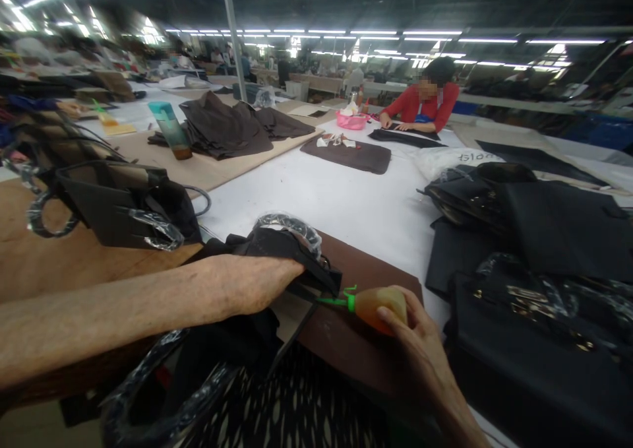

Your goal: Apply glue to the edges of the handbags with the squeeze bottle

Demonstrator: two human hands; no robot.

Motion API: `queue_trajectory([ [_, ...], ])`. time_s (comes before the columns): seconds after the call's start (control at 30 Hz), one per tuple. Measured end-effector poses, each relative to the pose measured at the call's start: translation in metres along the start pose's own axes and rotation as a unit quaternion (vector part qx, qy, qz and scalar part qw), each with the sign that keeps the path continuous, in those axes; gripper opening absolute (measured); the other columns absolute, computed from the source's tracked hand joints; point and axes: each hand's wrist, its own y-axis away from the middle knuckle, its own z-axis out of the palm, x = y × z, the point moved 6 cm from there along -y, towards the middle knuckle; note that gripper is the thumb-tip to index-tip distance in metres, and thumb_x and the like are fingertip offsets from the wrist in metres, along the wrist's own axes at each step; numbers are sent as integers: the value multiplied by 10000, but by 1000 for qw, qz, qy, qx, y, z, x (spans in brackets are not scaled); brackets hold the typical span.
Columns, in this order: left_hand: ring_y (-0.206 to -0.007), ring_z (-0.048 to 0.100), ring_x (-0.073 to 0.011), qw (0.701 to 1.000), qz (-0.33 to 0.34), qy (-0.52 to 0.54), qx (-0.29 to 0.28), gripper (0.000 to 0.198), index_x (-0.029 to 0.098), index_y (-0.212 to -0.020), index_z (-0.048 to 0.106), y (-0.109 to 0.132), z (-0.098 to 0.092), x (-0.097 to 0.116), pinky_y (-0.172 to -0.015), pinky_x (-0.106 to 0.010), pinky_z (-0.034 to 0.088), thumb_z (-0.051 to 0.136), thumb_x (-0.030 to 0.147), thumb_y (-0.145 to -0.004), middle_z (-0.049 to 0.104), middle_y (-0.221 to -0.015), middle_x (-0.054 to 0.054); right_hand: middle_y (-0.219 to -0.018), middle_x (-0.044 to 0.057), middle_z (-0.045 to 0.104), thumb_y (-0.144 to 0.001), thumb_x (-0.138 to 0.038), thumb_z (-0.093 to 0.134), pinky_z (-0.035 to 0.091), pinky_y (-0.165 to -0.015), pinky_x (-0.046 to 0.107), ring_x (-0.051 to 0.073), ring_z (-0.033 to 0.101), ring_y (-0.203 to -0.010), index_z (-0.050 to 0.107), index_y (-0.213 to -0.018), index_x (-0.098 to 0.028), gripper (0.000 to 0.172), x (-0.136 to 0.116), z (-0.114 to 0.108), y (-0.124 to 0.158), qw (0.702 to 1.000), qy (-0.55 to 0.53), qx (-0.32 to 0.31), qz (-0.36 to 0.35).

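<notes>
My right hand [418, 332] is wrapped round a squeeze bottle [378, 308] of amber liquid, probably glue, with a green nozzle. The bottle lies nearly level, its tip pointing left at the edge of a black handbag [262, 242]. My left hand [270, 280] grips that bag from above, its fingers hidden by the black material. Plastic film wraps the bag's handles [291, 227]; one handle hangs down toward me. Under the bottle and my right hand is a brown sheet [356, 256] on the white table [346, 200].
Black bags [534, 342] with gold fittings are piled at right. More bags [123, 204] stand at left on a brown board. Beyond are a teal bottle [171, 128], dark brown pieces [227, 125] and a pink basket [351, 119]. A person [425, 101] in red works across the table.
</notes>
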Motion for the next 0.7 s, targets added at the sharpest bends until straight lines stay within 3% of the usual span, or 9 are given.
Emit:
queue_trajectory([
  [0.23, -1046, 566, -133, 1000, 20, -7, 18, 386, 224, -1219, 505, 2, 13, -4, -906, -196, 423, 405, 147, -854, 623, -1160, 3, -982, 11, 597, -694, -515, 667, 422, -785, 305, 239, 549, -893, 503, -1113, -222, 538, 3, 0, 8, 1000, 12, 13, 7],
  [0.43, -1070, 554, -136, 1000, 20, -1, 24, 415, 236, -1267, 457, 3, 28, -9, -912, -200, 420, 404, 173, -860, 613, -1178, 6, -847, 9, 619, -694, -527, 659, 475, -646, 280, 235, 570, -809, 531, -1031, -204, 484, -2, 5, 14, 999, -26, -24, 28],
  [0.7, -1028, 575, -133, 1000, 3, 20, 17, 394, 243, -1228, 490, 4, 18, -4, -879, -195, 447, 408, 174, -849, 622, -1154, 12, -899, 16, 621, -691, -526, 662, 476, -702, 296, 241, 573, -847, 524, -1047, -196, 505, -1, 6, 13, 1000, -8, 18, 14],
])
